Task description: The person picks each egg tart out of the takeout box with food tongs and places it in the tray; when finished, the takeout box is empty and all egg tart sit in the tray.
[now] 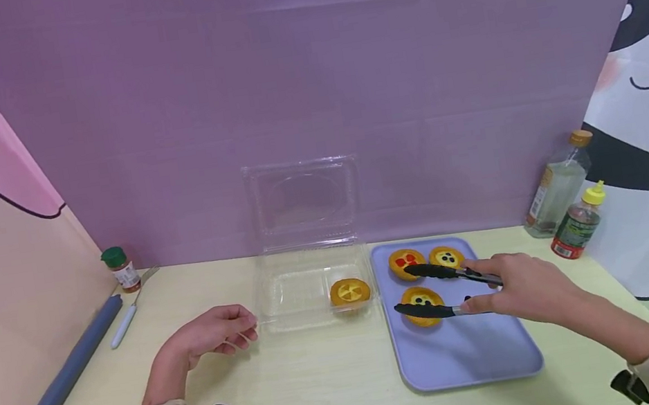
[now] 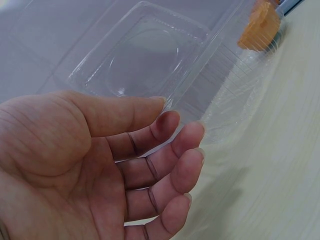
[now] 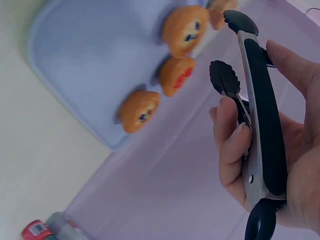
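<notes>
My right hand (image 1: 526, 288) grips black-tipped tongs (image 3: 265, 120), whose arms are spread apart over the lilac tray (image 1: 468, 363). On that tray lie a tart with red topping (image 1: 399, 260) and two tarts with dark dots, one at the back (image 1: 447, 256) and one nearer (image 1: 420, 296). The tongs' tips overlap the red tart and the nearer dotted tart in the head view; contact is unclear. A clear hinged plastic box (image 1: 294, 291) stands with its lid up and a yellow-topped tart (image 1: 350, 291) at its right end. Beside its left edge is my left hand (image 2: 100, 155), fingers loosely bent, holding nothing.
At the back right stand a clear bottle with an orange cap (image 1: 558, 185) and a small yellow-capped bottle (image 1: 579, 224). To the left are a green-lidded jar (image 1: 122, 269), a fork (image 1: 125, 323) and a long blue-grey bar (image 1: 67, 377) along the table's edge.
</notes>
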The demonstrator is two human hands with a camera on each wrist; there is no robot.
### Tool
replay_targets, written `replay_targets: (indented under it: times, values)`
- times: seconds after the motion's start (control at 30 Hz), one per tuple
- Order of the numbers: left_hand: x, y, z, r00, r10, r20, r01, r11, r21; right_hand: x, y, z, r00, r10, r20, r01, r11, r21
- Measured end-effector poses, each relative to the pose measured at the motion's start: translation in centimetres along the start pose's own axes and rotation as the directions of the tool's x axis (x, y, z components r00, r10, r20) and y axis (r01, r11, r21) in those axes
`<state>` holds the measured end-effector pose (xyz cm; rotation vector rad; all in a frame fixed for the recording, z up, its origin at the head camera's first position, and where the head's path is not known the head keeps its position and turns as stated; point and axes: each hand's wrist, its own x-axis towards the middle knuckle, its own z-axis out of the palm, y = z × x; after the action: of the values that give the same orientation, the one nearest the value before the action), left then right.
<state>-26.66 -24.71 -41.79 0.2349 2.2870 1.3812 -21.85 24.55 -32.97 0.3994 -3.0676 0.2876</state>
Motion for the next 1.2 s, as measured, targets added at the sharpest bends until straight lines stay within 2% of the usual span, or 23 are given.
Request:
replay_targets:
  times: [0.27, 0.53, 0.83, 1.03, 1.2]
  values:
    - [-0.1, 0.1, 0.0, 1.0, -0.001, -0.004, 0.001, 1.0, -0.004, 1.9, -2.2, -1.6, 0.999, -0.046, -0.022, 0.047, 0.999, 0.024]
    - [-0.2, 0.1, 0.2, 1.0, 0.004, -0.008, -0.004, 1.0, -0.004, 4.7, -5.9, -0.8, 0.999, -0.049, 0.02, 0.048, 0.998, 0.043]
    - [-0.2, 0.2, 0.3, 1.0, 0.003, -0.01, -0.003, 1.0, -0.016, 8.0, -9.8, 0.6, 0.988, -0.039, 0.146, 0.044, 0.998, -0.033]
    - [-0.4, 0.4, 0.5, 1.0, 0.003, -0.011, -0.003, 1.0, -0.017, 9.6, -11.3, 1.1, 0.977, -0.017, 0.213, 0.035, 0.996, -0.081]
    - [-0.6, 0.6, 0.3, 1.0, -0.009, -0.029, 0.009, 1.0, -0.011, 10.2, -12.0, 0.9, 0.969, 0.022, 0.247, -0.004, 0.997, -0.073]
